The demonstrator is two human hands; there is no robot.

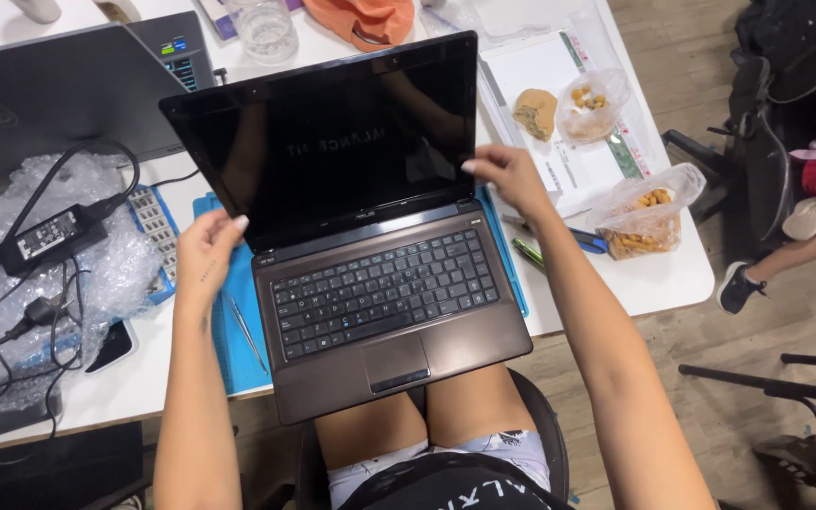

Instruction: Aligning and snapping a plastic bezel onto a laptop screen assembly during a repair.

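Bare knees sat under an open brown laptop (370,274) overhanging the white worktop (658,279).
Left hand (205,255) pinched the screen's lower left edge; right hand (512,175) gripped its right edge, both closed on the lid between them, its long axis across the person.

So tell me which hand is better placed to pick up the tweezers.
Left. The left hand grips the laptop screen edge just above the tweezers on the blue mat; the right hand is across the laptop.
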